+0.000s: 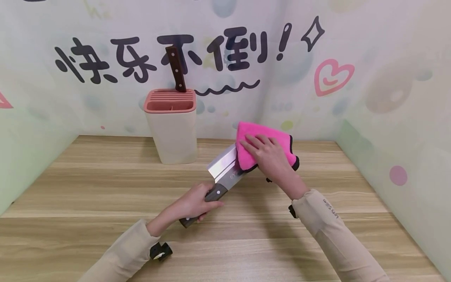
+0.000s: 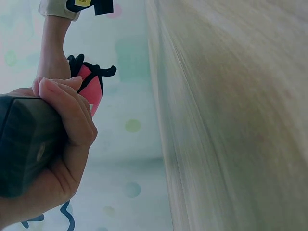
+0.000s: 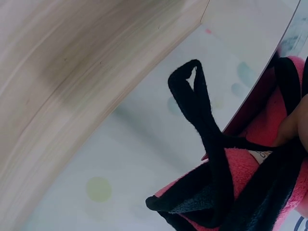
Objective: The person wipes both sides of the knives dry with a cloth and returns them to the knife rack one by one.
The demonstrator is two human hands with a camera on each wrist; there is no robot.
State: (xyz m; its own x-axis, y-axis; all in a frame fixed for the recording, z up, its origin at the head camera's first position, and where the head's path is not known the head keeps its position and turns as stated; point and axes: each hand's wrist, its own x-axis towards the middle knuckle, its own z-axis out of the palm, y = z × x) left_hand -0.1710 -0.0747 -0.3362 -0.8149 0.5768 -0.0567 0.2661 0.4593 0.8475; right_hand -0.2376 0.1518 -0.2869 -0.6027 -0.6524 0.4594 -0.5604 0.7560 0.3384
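While the broad-bladed cleaver (image 1: 230,176) is hanging above the wooden tabletop (image 1: 88,188), its stiff, slick blade (image 1: 222,163) is probably making it front-heavy, the riveted handle (image 1: 217,191) being the safest hold. The left hand (image 1: 195,201) is gripping that handle, fingers closely curled; the right hand (image 1: 271,158) is clasping a soft, light pink towel (image 1: 285,147) about the blade.

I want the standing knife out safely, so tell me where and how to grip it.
Grip the middle of the brown handle, probably best from above and in front. It rises free from the back of the white holder, leaning slightly left in the head view, and no blade shows above the slots.
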